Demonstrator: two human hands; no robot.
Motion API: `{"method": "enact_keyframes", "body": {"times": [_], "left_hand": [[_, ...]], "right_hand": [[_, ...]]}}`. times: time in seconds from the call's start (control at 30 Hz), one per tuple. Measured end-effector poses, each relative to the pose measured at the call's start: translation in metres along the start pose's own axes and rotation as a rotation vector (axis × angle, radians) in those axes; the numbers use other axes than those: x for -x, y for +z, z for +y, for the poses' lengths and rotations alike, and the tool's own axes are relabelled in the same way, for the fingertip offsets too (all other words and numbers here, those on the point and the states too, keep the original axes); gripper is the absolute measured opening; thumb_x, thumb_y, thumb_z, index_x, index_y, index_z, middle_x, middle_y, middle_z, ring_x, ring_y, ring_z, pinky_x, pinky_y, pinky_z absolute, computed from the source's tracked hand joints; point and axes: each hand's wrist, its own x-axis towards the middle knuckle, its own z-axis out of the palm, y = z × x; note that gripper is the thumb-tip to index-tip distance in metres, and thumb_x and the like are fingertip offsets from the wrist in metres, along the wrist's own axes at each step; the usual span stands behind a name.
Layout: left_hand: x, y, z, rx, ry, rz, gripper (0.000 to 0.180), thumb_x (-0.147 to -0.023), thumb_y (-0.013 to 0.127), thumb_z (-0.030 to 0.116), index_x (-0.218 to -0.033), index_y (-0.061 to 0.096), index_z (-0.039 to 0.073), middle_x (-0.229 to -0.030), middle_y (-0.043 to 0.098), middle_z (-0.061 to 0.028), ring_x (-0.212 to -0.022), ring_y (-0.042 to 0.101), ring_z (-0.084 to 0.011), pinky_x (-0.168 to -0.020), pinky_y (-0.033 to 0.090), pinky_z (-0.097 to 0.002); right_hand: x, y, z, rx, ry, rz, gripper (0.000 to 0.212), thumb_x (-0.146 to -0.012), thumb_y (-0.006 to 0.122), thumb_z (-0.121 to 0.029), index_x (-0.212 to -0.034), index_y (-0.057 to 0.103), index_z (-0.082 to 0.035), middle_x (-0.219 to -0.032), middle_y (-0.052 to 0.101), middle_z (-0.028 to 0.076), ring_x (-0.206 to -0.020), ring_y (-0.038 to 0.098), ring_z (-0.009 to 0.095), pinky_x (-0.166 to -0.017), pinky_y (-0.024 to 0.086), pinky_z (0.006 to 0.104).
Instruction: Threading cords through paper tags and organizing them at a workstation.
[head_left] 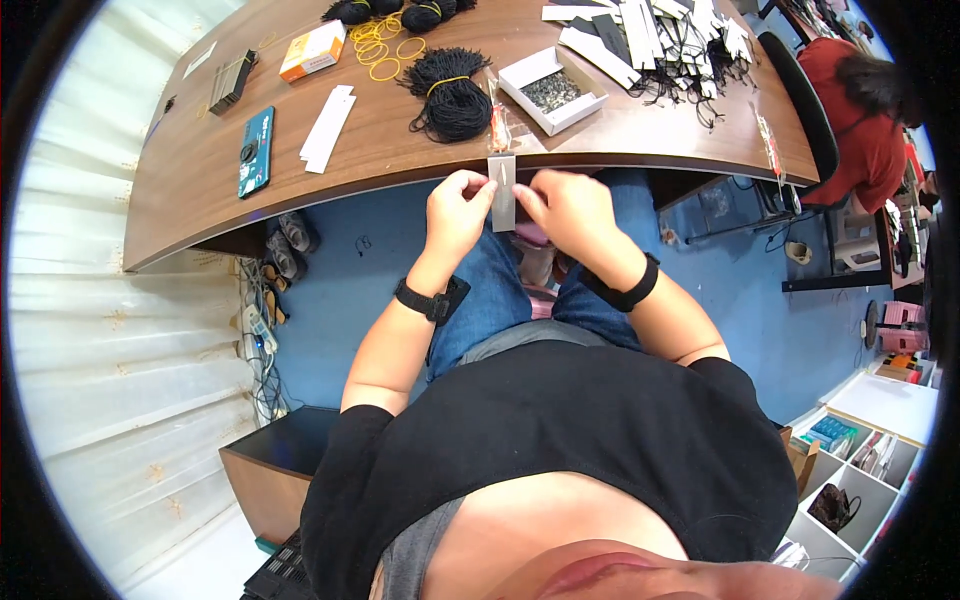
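The left hand [460, 212] had thumb and curled index finger pinching the left edge of a narrow grey tag [503, 208], while the right hand [578, 212] was bent in close at 3 o'clock, thumb toward the tag; can't tell whether it was gripping anything. Taking the tag as the clock's centre, with 12 away from the body, it hung over the lap, its top end right by the front edge of the brown wooden surface [190, 200]. No idea if it touched.

Imo the way to do this well was to let the left hand do the steadying, grip right at the rim, tag flat and facing up, and let only the right fingertips fiddle with that pale sliver near the top (too small to make out).

As for edges, that front lip swept from 9 round to 3, so anything dropped probably went lapward. At 12 a clear packet [499, 130] sat near the lip, with a banded black cord bundle [450, 95] at 11 and a white tray of small parts [553, 88] at 1. Best elbow room looked like the bare wood between 2 and 3, below the tag pile [680, 45].
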Motion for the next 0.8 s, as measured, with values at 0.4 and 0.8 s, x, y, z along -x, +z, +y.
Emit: {"method": "enact_keyframes", "body": {"times": [0.4,0.8], "left_hand": [[0.009,-0.009,0.005,0.045,0.028,0.075,0.012,-0.083,0.062,0.007,-0.090,0.063,-0.002,-0.084,0.064,-0.0068,-0.075,0.057,-0.0098,-0.070,0.046,-0.0243],[0.016,-0.023,0.041,1.188,-0.548,-0.377,0.037,-0.097,0.039,0.030,-0.114,0.053,0.000,-0.101,0.063,-0.0138,-0.092,0.062,-0.0221,-0.082,0.050,-0.0355]], "right_hand": [[-0.077,0.029,-0.006,-0.003,-0.327,0.359,0.004,-0.075,0.059,-0.011,-0.078,0.058,-0.010,-0.076,0.054,0.007,-0.068,0.059,0.028,-0.058,0.049,0.0388],[0.010,0.004,-0.028,-0.176,-0.497,0.337,0.009,-0.068,0.063,-0.010,-0.073,0.056,-0.011,-0.073,0.055,0.005,-0.063,0.060,0.023,-0.052,0.049,0.0338]]}}
